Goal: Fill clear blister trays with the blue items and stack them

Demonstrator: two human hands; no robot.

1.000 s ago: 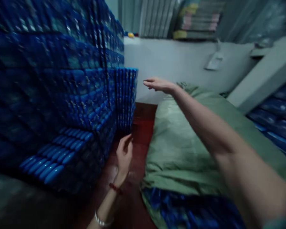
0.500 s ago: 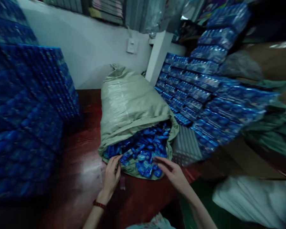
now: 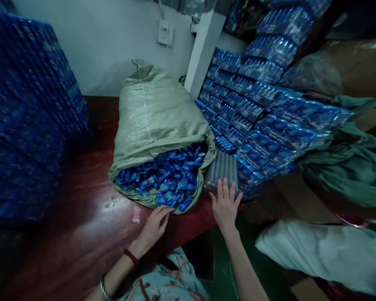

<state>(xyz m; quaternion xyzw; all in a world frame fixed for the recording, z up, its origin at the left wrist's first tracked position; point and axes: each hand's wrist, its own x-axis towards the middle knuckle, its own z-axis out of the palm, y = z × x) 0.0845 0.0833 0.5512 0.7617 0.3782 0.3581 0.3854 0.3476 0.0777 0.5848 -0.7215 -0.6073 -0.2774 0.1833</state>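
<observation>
A pale green woven sack [image 3: 156,113] lies on its side with its mouth towards me. Many small blue packets [image 3: 171,184] fill the opening and rest on its lower lip. My left hand [image 3: 156,223] is at that lip, fingers pressed together beside the nearest packets; what they pinch, if anything, is hidden. To the right of the sack's mouth, my right hand [image 3: 225,205] is palm down with fingers spread, holding nothing. Its fingertips are over the near end of a grey ribbed stack [image 3: 222,167]; I cannot tell whether they touch it.
The sack lies on a shiny red-brown wooden surface [image 3: 94,213], with a small pink scrap [image 3: 136,214] on it. Blue wrapped packs stand at the left [image 3: 28,113] and right [image 3: 235,104]. A white sack [image 3: 313,246] and green cloth [image 3: 347,163] lie at the right.
My right hand has left the packets and moved right to the grey stack, spreading its fingers. My left hand has shifted right along the sack's lip. The view has tilted down.
</observation>
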